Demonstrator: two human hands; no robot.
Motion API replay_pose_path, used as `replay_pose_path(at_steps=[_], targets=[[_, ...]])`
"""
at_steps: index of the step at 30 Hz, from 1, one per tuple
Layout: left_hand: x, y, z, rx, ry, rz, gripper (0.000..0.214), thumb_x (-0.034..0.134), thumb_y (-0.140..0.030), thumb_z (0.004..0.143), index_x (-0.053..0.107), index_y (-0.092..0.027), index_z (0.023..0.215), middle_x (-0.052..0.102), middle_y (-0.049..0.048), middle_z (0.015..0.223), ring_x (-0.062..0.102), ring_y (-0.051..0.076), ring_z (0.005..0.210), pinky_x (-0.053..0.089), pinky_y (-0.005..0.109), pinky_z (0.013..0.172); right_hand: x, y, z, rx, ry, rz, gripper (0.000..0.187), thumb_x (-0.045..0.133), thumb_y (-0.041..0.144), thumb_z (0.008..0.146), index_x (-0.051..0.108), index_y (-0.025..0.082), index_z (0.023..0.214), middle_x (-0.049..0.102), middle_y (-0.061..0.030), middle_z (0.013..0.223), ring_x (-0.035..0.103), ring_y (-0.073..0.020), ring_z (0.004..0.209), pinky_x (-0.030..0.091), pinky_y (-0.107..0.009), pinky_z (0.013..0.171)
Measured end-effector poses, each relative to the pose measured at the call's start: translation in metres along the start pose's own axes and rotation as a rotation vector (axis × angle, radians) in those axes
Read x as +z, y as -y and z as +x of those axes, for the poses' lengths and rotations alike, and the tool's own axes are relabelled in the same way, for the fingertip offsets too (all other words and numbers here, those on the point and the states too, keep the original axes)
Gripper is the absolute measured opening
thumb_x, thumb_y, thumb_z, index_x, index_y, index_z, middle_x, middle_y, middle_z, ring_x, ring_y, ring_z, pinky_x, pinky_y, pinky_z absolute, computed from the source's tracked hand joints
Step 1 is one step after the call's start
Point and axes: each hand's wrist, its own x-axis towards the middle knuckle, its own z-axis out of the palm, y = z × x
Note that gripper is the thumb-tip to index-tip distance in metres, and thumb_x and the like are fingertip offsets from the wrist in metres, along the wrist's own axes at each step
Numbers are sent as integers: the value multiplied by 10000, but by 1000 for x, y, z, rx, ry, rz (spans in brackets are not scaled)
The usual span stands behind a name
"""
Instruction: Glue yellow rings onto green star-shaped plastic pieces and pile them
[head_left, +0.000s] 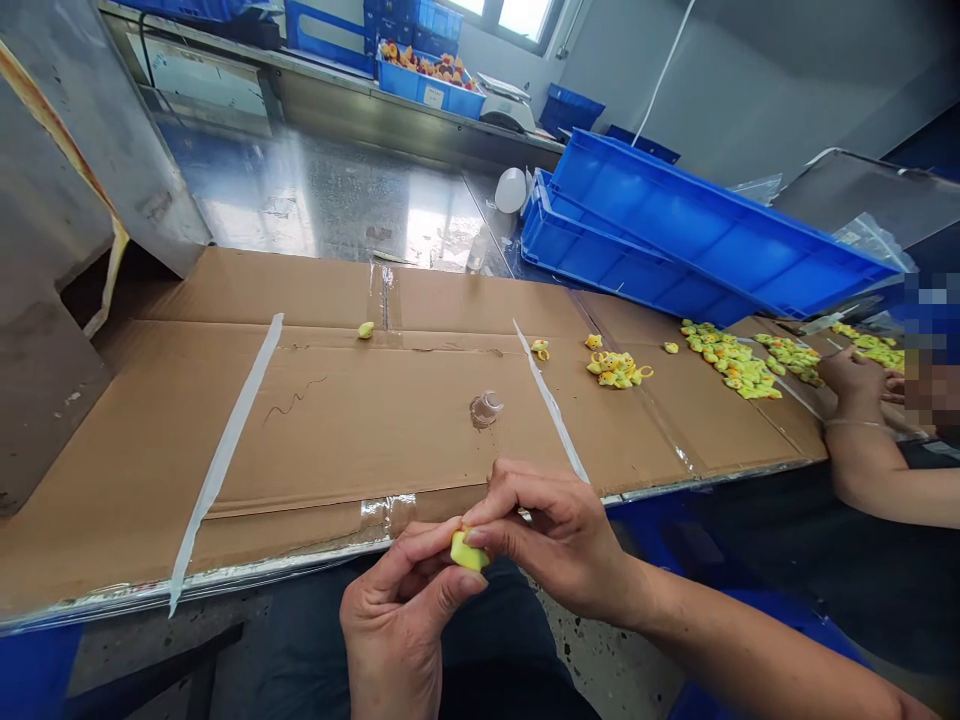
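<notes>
We see a long table point(322, 420) covered with flattened brown cardboard point(465, 310), joined with clear packing tape point(385, 298). Behind it is a bare steel tabletop point(322, 200). Two blue plastic crates point(697, 235) lie stacked and tilted at the far right of the cardboard. Further back, a blue crate of orange and yellow toys point(427, 80) sits beside a bench scale point(508, 108). A white plastic jug point(511, 190) stands just left of the tilted crates.

On the right, a co-worker's hand point(855, 385) rests on the cardboard, right by the piles. Two long strips of white tape point(225, 460) cross the cardboard. Small yellow toys lie in loose piles point(731, 360) toward the right, with a smaller heap point(616, 370) nearer the middle and one stray yellow toy point(365, 330) further left. A small clear plastic cup point(486, 407) sits mid-cardboard.

Our left hand point(397, 620) and right hand point(547, 530) are held together just off the table's near edge, over our lap. Fingers and thumbs pinch the yellow piece point(466, 552) between them, partly covered.
</notes>
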Motion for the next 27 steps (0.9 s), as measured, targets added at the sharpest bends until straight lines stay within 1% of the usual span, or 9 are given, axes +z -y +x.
replay_pose_path(at_steps=[3, 4, 6, 9, 11, 15, 18, 23, 27], targets=[[5, -3, 1, -30, -50, -59, 241, 834, -148, 546, 775, -176, 778, 730, 33, 740, 662, 155, 717, 545, 217, 704, 1, 1, 1, -18, -42, -3, 83, 689, 195, 853, 720, 153, 788, 565, 7, 594, 492, -105, 533, 381, -219, 503], [7, -5, 1, -54, -57, -95, 246, 843, -167, 538, 774, -171, 775, 738, 37, 731, 664, 146, 685, 546, 203, 683, 1, 2, 2, -23, -54, -1, 73, 712, 229, 842, 727, 161, 820, 586, 6, 601, 508, -108, 540, 399, -218, 512], [8, -8, 2, -136, -47, -163, 274, 865, -218, 510, 775, -167, 764, 750, 46, 696, 665, 126, 604, 541, 164, 612, 1, 3, 3, -21, -72, 34, 150, 722, 294, 837, 718, 179, 933, 652, -4, 662, 570, -123, 592, 456, -222, 563], [6, -13, 1, -284, -33, -225, 333, 888, -288, 467, 778, -172, 760, 760, 61, 682, 671, 110, 536, 527, 114, 537, 2, 5, 0, 39, -104, 194, 199, 553, 313, 957, 626, 185, 1091, 709, -34, 830, 661, -149, 740, 529, -254, 695], [3, -14, 1, -347, -32, -248, 335, 890, -297, 462, 778, -180, 755, 766, 62, 705, 680, 103, 541, 528, 96, 546, 4, 4, -5, 79, -126, 314, 194, 417, 278, 1015, 569, 184, 1093, 709, -45, 878, 678, -157, 797, 546, -284, 751], [-1, -13, 1, -385, 18, -277, 299, 885, -257, 489, 778, -186, 759, 768, 49, 709, 679, 86, 545, 532, 84, 590, 11, 3, -12, 76, -137, 396, 155, 389, 267, 1023, 509, 180, 1069, 708, -54, 874, 681, -162, 810, 555, -291, 749], [-5, -11, 1, -411, 78, -293, 283, 871, -255, 525, 776, -198, 785, 774, 42, 744, 688, 84, 576, 529, 75, 606, 13, 4, -14, 49, -134, 370, 157, 373, 252, 1025, 498, 175, 1082, 710, -58, 878, 681, -156, 820, 551, -274, 747], [-11, -8, -2, -471, 195, -354, 251, 837, -279, 592, 765, -223, 827, 775, 14, 758, 691, 61, 615, 513, 49, 612, 12, 6, -18, -118, -177, 120, 163, 416, 128, 971, 562, 166, 1035, 701, -37, 800, 669, -128, 745, 529, -209, 686], [-9, -11, -4, -515, 195, -367, 226, 843, -255, 587, 770, -209, 796, 767, 10, 723, 675, 44, 583, 499, 32, 612, 11, 5, -19, -227, -198, 16, 197, 435, 88, 936, 589, 171, 1025, 698, -45, 834, 665, -123, 728, 522, -191, 670]])
